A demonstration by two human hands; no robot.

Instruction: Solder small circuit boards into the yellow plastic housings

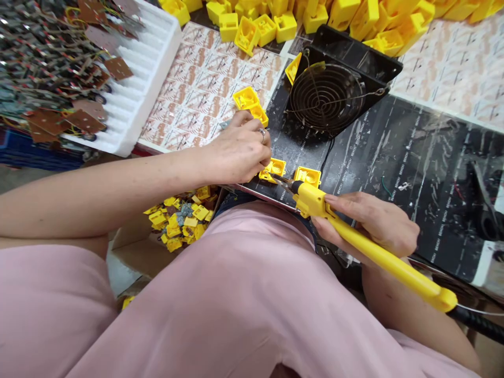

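My right hand [370, 223] is wrapped round a yellow soldering gun [311, 199] with a trigger, its metal tip pointing left. The tip reaches a small open yellow plastic housing [276, 168] at the near edge of the bench. My left hand [246, 149], with a ring on one finger, has its fingers curled down and closed at the left end of that housing; the fingertips are partly hidden. Another open yellow housing [308, 176] lies just to the right, behind the tip. Beyond my left knuckles sit two more yellow housings [246, 98].
A black fan [326, 97] with a wire guard stands behind the work spot. Many yellow housings [271, 26] are heaped at the back. On the left, a white foam tray [151, 73] bears wired boards. Scissors [486, 210] lie right. A cardboard box [136, 244] below holds yellow parts.
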